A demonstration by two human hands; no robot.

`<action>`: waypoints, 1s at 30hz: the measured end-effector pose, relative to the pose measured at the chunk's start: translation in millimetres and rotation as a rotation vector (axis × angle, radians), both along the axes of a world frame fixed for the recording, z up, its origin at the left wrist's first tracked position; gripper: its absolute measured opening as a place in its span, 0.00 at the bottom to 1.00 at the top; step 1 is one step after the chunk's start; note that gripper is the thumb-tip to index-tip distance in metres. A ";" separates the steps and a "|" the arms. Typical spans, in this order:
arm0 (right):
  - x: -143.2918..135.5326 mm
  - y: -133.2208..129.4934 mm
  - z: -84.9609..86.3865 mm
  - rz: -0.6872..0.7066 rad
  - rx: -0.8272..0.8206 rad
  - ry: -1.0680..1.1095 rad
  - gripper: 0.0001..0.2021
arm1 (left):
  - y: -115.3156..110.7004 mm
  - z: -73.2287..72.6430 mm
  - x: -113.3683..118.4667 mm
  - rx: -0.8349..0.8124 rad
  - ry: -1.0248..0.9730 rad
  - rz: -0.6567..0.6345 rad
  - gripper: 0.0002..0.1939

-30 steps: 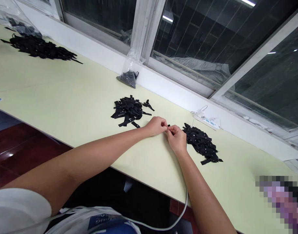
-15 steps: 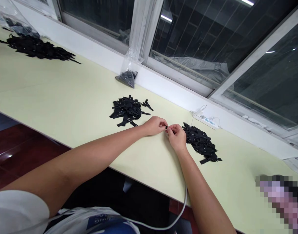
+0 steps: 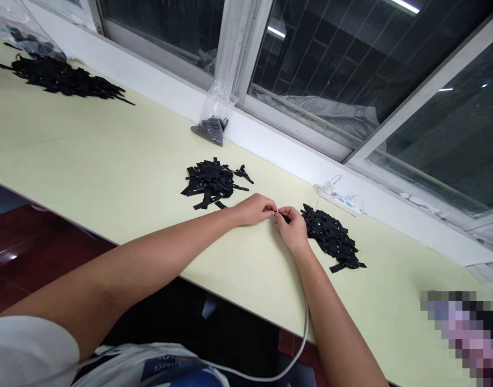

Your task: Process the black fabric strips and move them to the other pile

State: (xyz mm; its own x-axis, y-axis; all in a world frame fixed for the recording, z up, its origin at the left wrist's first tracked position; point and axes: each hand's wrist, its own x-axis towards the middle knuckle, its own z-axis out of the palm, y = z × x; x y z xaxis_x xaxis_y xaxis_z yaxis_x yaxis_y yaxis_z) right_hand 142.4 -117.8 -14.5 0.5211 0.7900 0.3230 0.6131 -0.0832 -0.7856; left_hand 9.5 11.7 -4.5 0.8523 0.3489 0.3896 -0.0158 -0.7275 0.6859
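Over the pale yellow table (image 3: 238, 263), my left hand (image 3: 257, 209) and my right hand (image 3: 292, 226) meet, fingertips pinched together. Between them is a small black fabric strip (image 3: 285, 218), mostly covered by the fingers; its dark end shows in the right hand. Left of the hands lies a loose pile of black strips (image 3: 212, 180) with small shiny spots, one or two pieces apart from it. Close by my right hand spreads a second pile of black strips (image 3: 330, 236), also dotted with shiny specks.
A clear plastic bag (image 3: 212, 126) of dark pieces leans at the wall. A white power strip (image 3: 343, 202) with cords sits at the back edge. Another black pile (image 3: 64, 78) and bag lie far left. A white cable (image 3: 298, 352) hangs over the front edge. A blurred patch (image 3: 468, 328) covers the right.
The fingertips have drawn closer together, and the black strip has shifted from the gap between the hands into the right fingers. The piles look unchanged.
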 end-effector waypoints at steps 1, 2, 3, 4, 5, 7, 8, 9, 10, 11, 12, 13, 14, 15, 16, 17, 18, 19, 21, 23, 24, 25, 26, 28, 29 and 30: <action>-0.4 -0.6 0.8 -0.006 -0.002 -0.015 0.14 | -0.3 0.0 -0.1 -0.009 0.000 0.005 0.10; -0.9 -1.3 1.6 -0.016 -0.005 -0.034 0.14 | -0.6 0.1 -0.2 -0.022 0.003 0.018 0.10; -1.5 -1.9 2.5 -0.028 -0.010 -0.055 0.13 | -0.9 0.3 -0.3 -0.036 0.005 0.038 0.11; -2.0 -2.3 3.3 -0.039 -0.017 -0.074 0.13 | -1.2 0.7 -0.5 -0.051 0.007 0.061 0.12; -2.6 -2.7 4.1 -0.047 -0.025 -0.091 0.13 | -1.4 1.2 -0.7 -0.070 0.005 0.086 0.13; -3.8 -3.1 5.1 -0.046 -0.044 -0.116 0.13 | -1.4 2.5 -1.0 -0.098 -0.015 0.126 0.14; -4.3 -3.3 5.5 -0.042 -0.057 -0.127 0.12 | -1.3 3.3 -1.0 -0.101 -0.028 0.135 0.13; -4.9 -3.4 5.7 -0.037 -0.073 -0.139 0.12 | -1.1 4.1 -1.1 -0.100 -0.038 0.140 0.12; -5.5 -3.5 5.9 -0.033 -0.092 -0.153 0.12 | -0.9 5.0 -1.0 -0.093 -0.045 0.145 0.10; -6.0 -3.7 6.1 -0.024 -0.112 -0.170 0.11 | -0.7 5.8 -1.0 -0.085 -0.046 0.145 0.10; -6.3 -3.9 6.2 -0.007 -0.131 -0.192 0.11 | -0.6 6.6 -1.0 -0.078 -0.043 0.142 0.10; -6.5 -4.2 6.3 0.015 -0.145 -0.218 0.10 | -0.6 7.3 -1.1 -0.073 -0.038 0.139 0.10; -6.5 -4.5 6.5 0.038 -0.153 -0.247 0.10 | -0.6 7.9 -1.2 -0.072 -0.035 0.137 0.11; -6.4 -4.7 6.6 0.063 -0.157 -0.278 0.10 | -0.7 8.4 -1.4 -0.068 -0.033 0.136 0.11; -6.1 -4.8 6.8 0.085 -0.157 -0.310 0.10 | -0.8 8.8 -1.7 -0.064 -0.033 0.135 0.12; -5.7 -5.0 6.9 0.102 -0.155 -0.340 0.10 | -0.9 9.0 -1.9 -0.060 -0.034 0.136 0.13; -5.4 -5.0 7.0 0.115 -0.151 -0.364 0.10 | -0.9 9.3 -2.2 -0.055 -0.037 0.134 0.13; -5.2 -5.1 7.1 0.128 -0.147 -0.381 0.10 | -1.0 9.5 -2.4 -0.052 -0.041 0.131 0.14; -5.3 -5.4 7.5 0.150 -0.139 -0.391 0.10 | -1.2 10.1 -2.6 -0.051 -0.050 0.121 0.15; -5.9 -5.8 8.3 0.161 -0.133 -0.382 0.10 | -1.7 11.5 -2.7 -0.053 -0.076 0.120 0.15; -6.3 -6.1 8.7 0.165 -0.130 -0.375 0.10 | -2.1 12.4 -2.8 -0.055 -0.094 0.125 0.14; -6.5 -6.4 9.2 0.166 -0.124 -0.368 0.10 | -2.6 13.5 -3.0 -0.059 -0.113 0.135 0.14; -6.5 -6.7 9.5 0.162 -0.111 -0.359 0.10 | -3.2 14.5 -3.2 -0.065 -0.131 0.147 0.13; -5.3 -6.9 9.7 0.141 -0.075 -0.318 0.10 | -4.5 16.1 -3.5 -0.099 -0.157 0.169 0.12; -4.1 -6.7 9.5 0.125 -0.053 -0.276 0.10 | -5.1 16.5 -3.4 -0.129 -0.168 0.177 0.12; -2.6 -6.3 9.0 0.107 -0.027 -0.217 0.10 | -5.6 16.6 -3.2 -0.167 -0.182 0.183 0.11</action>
